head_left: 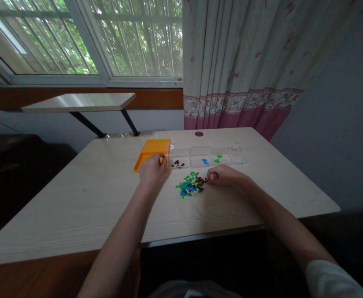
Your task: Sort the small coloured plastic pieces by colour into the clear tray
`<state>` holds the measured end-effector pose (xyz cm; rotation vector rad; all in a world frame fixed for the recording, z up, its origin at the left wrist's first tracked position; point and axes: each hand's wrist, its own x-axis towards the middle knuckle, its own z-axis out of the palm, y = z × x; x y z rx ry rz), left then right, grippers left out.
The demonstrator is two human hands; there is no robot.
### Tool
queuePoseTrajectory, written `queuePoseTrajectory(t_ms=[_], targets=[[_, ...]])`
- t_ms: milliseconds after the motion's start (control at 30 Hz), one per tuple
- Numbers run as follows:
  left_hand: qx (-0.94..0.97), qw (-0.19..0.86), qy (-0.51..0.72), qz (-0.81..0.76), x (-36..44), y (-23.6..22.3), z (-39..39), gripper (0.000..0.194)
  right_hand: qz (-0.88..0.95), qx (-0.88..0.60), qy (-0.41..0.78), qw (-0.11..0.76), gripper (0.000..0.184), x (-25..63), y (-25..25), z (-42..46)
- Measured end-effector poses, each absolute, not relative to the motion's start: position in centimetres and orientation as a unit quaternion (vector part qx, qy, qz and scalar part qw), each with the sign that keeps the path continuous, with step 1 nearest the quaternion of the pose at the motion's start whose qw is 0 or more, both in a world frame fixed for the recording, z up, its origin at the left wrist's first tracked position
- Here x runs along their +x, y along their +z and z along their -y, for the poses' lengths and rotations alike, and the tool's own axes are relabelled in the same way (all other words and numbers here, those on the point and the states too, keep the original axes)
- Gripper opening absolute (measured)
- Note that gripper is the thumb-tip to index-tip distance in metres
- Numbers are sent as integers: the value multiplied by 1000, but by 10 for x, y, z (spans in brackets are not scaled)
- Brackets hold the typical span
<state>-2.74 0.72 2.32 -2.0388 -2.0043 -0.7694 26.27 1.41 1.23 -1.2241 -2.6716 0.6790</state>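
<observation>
My left hand (152, 169) is over the right side of an orange tray (155, 145), its fingers pinched together. Something small and pale shows at those fingertips, too small to name. My right hand (223, 175) pinches at the right edge of a mixed pile of small plastic pieces (190, 186) in green, blue, dark brown and yellow. A dark brown piece shows at its fingertips; whether it is gripped or only touched is unclear. Beyond the pile lies a clear compartment box (190, 150). Its near compartments hold brown pieces (177, 163), blue pieces (205, 161), green pieces (218, 158) and a yellow bit (236, 157).
The light wooden table (106, 207) has a dark round cable hole (199, 134) at the back. A raised shelf (82, 101) on black legs stands at the back left. Behind are a barred window (138, 41) and a long curtain (231, 62).
</observation>
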Motion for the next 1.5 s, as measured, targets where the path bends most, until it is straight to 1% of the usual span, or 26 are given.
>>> queuePoseTrajectory(t_ms=[200, 300, 367, 467, 600, 667, 733, 833, 900, 1033, 1267, 1500], targets=[[-613, 73, -184, 765, -43, 24, -11, 31, 885, -398, 234, 65, 14, 262, 13, -14], [-612, 60, -170, 770, -41, 22, -10, 33, 886, -399, 227, 71, 13, 262, 12, -14], [-626, 60, -183, 756, -36, 22, -10, 33, 881, -404, 232, 77, 13, 262, 11, -14], [-679, 44, -230, 696, -26, 21, -7, 32, 870, -407, 260, 101, 17, 262, 11, -14], [-793, -46, -292, 532, -3, 12, 3, 26, 849, -388, 308, 182, 22, 256, 8, -14], [-830, -71, -305, 462, 10, 7, 10, 23, 831, -377, 347, 218, 24, 249, 4, -13], [-853, -88, -306, 413, 21, 4, 15, 21, 807, -370, 396, 236, 26, 241, -3, -11], [-868, -90, -301, 384, 28, 0, 18, 20, 776, -359, 458, 241, 30, 231, -12, -8], [-871, -85, -299, 380, 28, -2, 17, 19, 766, -351, 478, 247, 32, 227, -15, -7], [-875, -76, -299, 374, 26, -4, 15, 18, 750, -353, 494, 263, 33, 225, -15, -6], [-878, -50, -303, 367, 27, -2, 16, 18, 737, -355, 511, 263, 35, 224, -9, -4], [-880, -47, -307, 359, 27, 0, 18, 18, 738, -342, 517, 268, 32, 224, -14, -4]])
